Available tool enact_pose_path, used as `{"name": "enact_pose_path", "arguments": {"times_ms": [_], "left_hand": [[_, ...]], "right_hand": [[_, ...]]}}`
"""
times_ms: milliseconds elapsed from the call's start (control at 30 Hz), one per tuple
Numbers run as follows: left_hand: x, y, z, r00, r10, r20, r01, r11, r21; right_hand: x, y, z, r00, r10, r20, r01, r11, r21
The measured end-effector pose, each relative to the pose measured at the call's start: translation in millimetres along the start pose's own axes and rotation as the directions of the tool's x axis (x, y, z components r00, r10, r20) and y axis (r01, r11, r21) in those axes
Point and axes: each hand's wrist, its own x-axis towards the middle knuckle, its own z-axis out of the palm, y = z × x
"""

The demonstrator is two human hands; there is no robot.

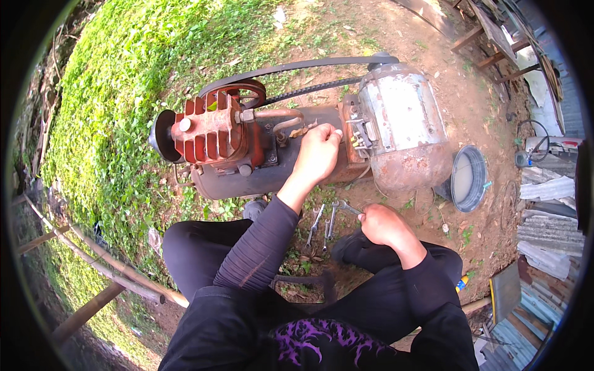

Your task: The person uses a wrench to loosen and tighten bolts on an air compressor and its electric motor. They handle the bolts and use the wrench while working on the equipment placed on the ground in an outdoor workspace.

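Observation:
An old air compressor lies before me: a red finned pump head (207,133) on a dark tank (232,178), with a rusty silver motor (408,117) to its right. My left hand (318,151) is closed above the tank, between the bent copper-coloured pipe (278,115) and the motor's exposed terminals (360,133). What its curled fingers hold, if anything, is hidden. Lower right, my right hand (390,227) pinches the end of a wrench (350,208) near the ground. Several other wrenches (316,226) lie on the soil between my legs.
A black belt (303,65) runs from the pump's flywheel (247,93) to the motor. Right of the motor stands a dark bucket (470,179). Corrugated metal sheets (547,232) line the right side; grass (117,80) covers the left. A dark metal piece (327,285) lies near my lap.

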Motion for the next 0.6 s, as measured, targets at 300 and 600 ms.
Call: {"name": "enact_pose_path", "arguments": {"times_ms": [300,600], "left_hand": [[-83.5,-200.1,54.7,0.783,-0.504,0.364,0.37,0.848,0.379],[-84.0,-234.1,108.5,0.777,-0.474,0.415,0.483,0.871,0.089]], "right_hand": [[-5.7,16.4,-0.3,1.0,0.002,-0.007,-0.002,0.999,-0.049],[-16.2,9.8,-9.4,0.998,0.049,-0.048,-0.053,0.996,-0.073]]}}
